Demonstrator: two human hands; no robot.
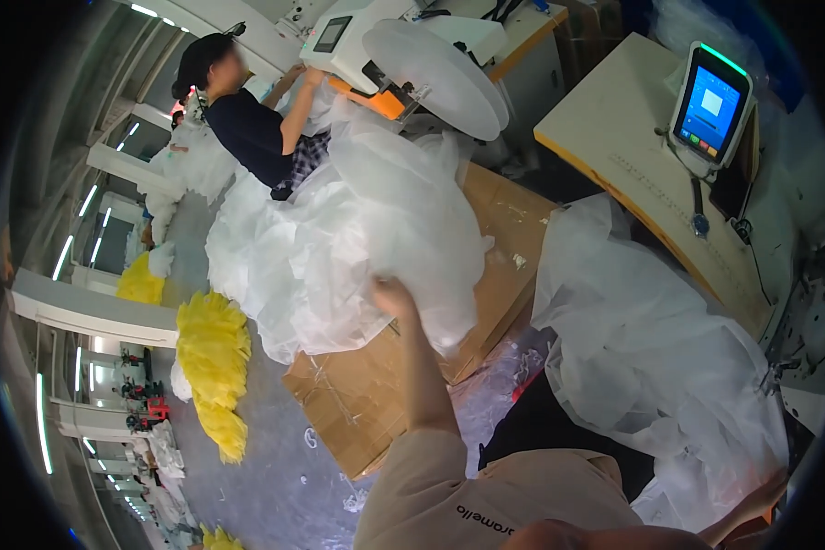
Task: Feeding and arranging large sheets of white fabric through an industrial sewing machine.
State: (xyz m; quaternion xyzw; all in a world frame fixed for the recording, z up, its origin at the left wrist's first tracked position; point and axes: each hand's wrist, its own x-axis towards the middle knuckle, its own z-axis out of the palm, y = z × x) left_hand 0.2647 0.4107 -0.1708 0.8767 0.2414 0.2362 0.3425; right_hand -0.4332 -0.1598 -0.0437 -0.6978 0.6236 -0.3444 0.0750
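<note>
cardboard point(353, 399) under white fabric point(339, 220), grey workshop floor point(270, 477)

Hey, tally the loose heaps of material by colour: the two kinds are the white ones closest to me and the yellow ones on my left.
White: 2 (large heap on the cardboard, draped heap on the right)
Yellow: 3 (long heap, farther heap, partial heap at the lower edge)
Total: 5

A worker point(252, 133) tends a white machine point(344, 41) beyond a heap of sheer white material point(357, 211) in a factory workshop. Yellow bundles point(213, 367) lie on the floor point(275, 486) left of the heap, strip lights point(42, 422) line the hall farther left, and a counter point(605, 128) with a lit screen point(709, 101) stands to its right.
</note>
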